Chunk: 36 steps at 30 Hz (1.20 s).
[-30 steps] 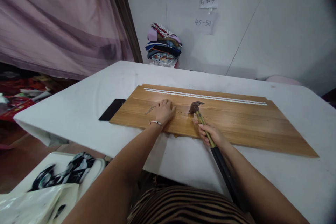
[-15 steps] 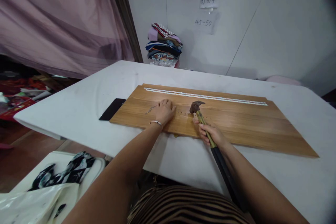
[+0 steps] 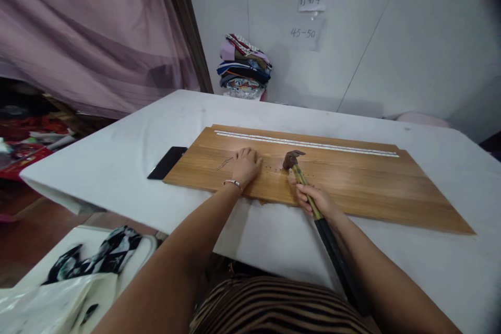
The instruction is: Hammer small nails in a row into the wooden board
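Observation:
A long wooden board (image 3: 383,193) lies flat in front of me. My left hand (image 3: 246,168) rests palm down on it, fingers stretched out, with a bracelet at the wrist. Just left of those fingers are a few loose nails (image 3: 224,163). My right hand (image 3: 319,202) is wrapped around the shaft of a claw hammer (image 3: 308,195), whose rusty head is low over the middle of the board. Small dark dots (image 3: 274,169), perhaps nail heads or holes, run in a row between my hands and past the hammer. The hammer's striking spot is partly hidden by its head.
Two pale measuring strips (image 3: 305,144) run along the board's far side. A black flat object (image 3: 167,163) touches its left end on the white table (image 3: 129,148). Folded clothes (image 3: 245,69) are stacked by the wall. A chair (image 3: 146,245) with patterned cloth stands at lower left.

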### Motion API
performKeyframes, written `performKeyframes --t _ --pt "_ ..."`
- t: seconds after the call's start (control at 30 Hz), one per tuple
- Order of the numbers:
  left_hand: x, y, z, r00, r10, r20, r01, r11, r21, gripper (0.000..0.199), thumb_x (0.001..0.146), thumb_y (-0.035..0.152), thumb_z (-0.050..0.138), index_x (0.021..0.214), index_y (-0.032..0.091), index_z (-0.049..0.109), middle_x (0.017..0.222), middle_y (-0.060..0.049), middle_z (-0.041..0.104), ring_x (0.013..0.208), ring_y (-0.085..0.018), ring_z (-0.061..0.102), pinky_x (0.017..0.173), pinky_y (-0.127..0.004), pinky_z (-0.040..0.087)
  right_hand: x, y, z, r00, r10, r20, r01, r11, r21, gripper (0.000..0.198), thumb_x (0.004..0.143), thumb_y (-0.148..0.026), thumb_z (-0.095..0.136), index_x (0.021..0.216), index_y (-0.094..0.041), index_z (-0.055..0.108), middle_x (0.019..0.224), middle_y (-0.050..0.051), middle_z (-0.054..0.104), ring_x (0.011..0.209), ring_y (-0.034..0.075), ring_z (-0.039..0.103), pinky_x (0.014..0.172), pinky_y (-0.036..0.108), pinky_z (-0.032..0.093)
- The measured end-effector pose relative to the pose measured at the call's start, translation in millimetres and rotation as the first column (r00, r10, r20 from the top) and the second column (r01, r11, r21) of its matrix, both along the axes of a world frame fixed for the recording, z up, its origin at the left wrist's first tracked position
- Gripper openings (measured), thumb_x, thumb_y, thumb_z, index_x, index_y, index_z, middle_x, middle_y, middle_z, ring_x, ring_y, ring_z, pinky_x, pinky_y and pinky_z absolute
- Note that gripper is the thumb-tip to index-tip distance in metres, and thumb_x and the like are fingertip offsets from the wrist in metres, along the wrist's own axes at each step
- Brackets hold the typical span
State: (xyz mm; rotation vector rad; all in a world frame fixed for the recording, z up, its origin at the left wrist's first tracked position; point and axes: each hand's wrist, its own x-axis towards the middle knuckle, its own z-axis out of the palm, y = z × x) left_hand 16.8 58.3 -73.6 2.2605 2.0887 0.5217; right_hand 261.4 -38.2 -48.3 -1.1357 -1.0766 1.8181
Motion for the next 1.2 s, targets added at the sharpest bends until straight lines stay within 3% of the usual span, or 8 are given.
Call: performKeyframes --t 1.2 --pt "-0.1 0.9 -1.5 1.0 -0.002 -0.02 0.002 1.0 0.01 0.026 0.102 0.038 0.049 0.111 0.022 0.068 0.131 -0.012 0.068 0.13 -0.03 0.055 0.114 -0.047 0.037 -1.1 0.1 0.2 1.0 -0.009 0.006 0.009 1.0 -0.014 0.053 0.066 -0.049 0.078 0.106 -0.022 0.057 0.053 -0.014 0.045 0.032 0.007 0.036 0.029 0.02 0.028"
